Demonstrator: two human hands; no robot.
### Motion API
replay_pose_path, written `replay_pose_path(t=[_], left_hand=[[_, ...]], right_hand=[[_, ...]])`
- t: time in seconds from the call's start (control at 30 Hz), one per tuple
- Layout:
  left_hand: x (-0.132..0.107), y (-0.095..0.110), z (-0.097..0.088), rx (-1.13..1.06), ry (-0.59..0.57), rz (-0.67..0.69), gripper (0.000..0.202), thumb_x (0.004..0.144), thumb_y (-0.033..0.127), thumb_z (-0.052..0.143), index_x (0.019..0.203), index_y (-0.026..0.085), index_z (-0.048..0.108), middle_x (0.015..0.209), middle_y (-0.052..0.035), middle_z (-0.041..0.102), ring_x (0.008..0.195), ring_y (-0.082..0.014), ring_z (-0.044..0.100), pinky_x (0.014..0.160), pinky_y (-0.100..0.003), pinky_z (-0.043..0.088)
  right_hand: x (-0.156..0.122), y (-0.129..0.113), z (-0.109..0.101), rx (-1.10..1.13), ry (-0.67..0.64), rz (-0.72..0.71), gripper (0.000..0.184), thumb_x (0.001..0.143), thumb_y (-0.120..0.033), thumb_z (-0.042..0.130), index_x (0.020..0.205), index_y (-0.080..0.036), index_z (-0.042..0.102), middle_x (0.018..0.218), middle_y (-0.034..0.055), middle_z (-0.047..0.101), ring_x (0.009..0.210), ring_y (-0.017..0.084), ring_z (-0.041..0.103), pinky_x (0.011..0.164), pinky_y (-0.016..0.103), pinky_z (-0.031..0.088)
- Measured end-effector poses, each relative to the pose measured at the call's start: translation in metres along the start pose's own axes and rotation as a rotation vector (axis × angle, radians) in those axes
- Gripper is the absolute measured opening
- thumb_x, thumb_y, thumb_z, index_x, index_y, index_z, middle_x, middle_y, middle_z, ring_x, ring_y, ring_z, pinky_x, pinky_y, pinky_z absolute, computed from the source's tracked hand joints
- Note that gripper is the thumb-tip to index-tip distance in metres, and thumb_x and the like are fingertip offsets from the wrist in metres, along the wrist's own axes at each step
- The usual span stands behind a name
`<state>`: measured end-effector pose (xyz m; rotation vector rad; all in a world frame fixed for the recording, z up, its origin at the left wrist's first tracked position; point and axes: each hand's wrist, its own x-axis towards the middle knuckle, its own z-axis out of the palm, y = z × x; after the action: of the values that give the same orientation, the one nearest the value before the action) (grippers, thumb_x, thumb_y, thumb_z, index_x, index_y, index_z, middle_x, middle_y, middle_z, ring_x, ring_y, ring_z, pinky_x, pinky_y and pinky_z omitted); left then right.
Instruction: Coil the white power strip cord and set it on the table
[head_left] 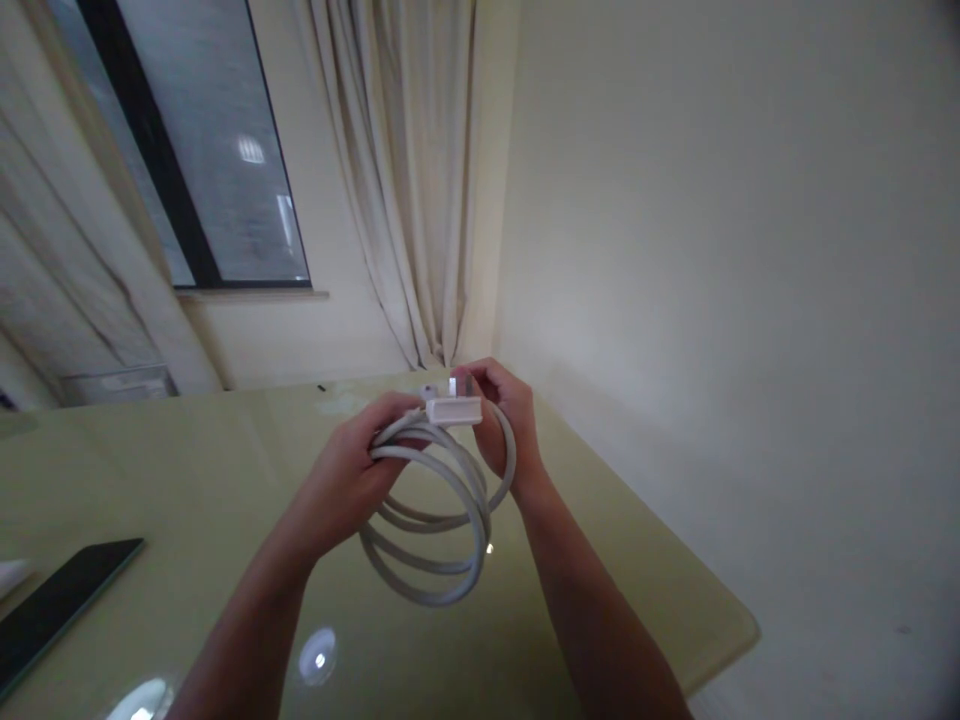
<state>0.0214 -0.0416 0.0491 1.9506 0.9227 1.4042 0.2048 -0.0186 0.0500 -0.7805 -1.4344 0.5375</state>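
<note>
From my end, the step in hand looks like managing a coiled cable point(480, 520), held up over the table point(637, 570) between both hands. The left hand point(360, 460) has its fingers closed around the bunched loops on their left side. The right hand point(519, 400) is curled behind the plug point(454, 411), with one loop running past its palm; I cannot tell whether its fingertips grip anything (the plug hides them). I judge that the next move calls for a firm left hold, so the loops don't spring apart.

My count: two hands, one cable, one plug with at least two prongs showing, and several loops, too overlapped to number surely. Besides those, I see one dark slab point(71, 600) at the left and two curtains point(405, 180).
</note>
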Motion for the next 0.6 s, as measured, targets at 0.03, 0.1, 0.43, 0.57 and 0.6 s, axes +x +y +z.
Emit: replay_pose_path(t=[0.03, 0.1, 0.43, 0.57, 0.6], left_hand=[[0.000, -0.001, 0.004, 0.028, 0.049, 0.029, 0.038, 0.082, 0.025, 0.075, 0.120, 0.024, 0.074, 0.083, -0.0034, 0.072, 0.074, -0.0208, 0.066, 0.067, -0.026, 0.052], [-0.001, -0.003, 0.009, 0.107, 0.105, 0.067, 0.054, 0.085, 0.023, 0.071, 0.139, 0.025, 0.065, 0.088, -0.0029, 0.073, 0.076, -0.0207, 0.068, 0.071, -0.027, 0.052], [0.002, -0.024, -0.011, 0.833, 0.045, 0.028, 0.015, 0.086, 0.030, 0.069, 0.095, 0.023, 0.078, 0.093, -0.0053, 0.062, 0.074, -0.0206, 0.062, 0.070, -0.031, 0.047], [0.004, -0.035, -0.014, 0.998, 0.051, -0.157, 0.023, 0.093, 0.035, 0.062, 0.084, 0.018, 0.074, 0.098, -0.0089, 0.060, 0.079, -0.0220, 0.063, 0.070, -0.033, 0.047], [0.004, -0.037, -0.013, 1.034, 0.049, -0.203, 0.027, 0.095, 0.038, 0.060, 0.082, 0.018, 0.072, 0.099, -0.0096, 0.060, 0.078, -0.0227, 0.064, 0.068, -0.034, 0.047]], right_hand=[[0.000, 0.000, 0.001, 0.025, -0.027, 0.001, 0.025, 0.094, -0.047, 0.067, 0.089, -0.023, 0.071, 0.079, 0.0011, 0.069, 0.073, 0.017, 0.061, 0.068, 0.028, 0.047], [0.000, 0.000, 0.001, 0.030, -0.096, -0.019, 0.021, 0.091, -0.044, 0.071, 0.090, -0.022, 0.072, 0.079, 0.0005, 0.068, 0.072, 0.017, 0.062, 0.068, 0.027, 0.048], [0.002, 0.016, -0.004, 0.181, -0.622, 0.072, 0.033, 0.089, -0.026, 0.072, 0.122, -0.022, 0.071, 0.108, 0.0052, 0.075, 0.099, 0.021, 0.069, 0.085, 0.032, 0.056], [0.004, 0.035, 0.004, 0.174, -0.604, 0.156, 0.044, 0.088, -0.015, 0.061, 0.132, -0.020, 0.064, 0.118, 0.0069, 0.072, 0.105, 0.021, 0.069, 0.090, 0.035, 0.057], [0.004, 0.035, 0.003, 0.157, -0.588, 0.185, 0.049, 0.090, -0.015, 0.057, 0.138, -0.021, 0.059, 0.122, 0.0082, 0.071, 0.107, 0.021, 0.069, 0.090, 0.036, 0.058]])
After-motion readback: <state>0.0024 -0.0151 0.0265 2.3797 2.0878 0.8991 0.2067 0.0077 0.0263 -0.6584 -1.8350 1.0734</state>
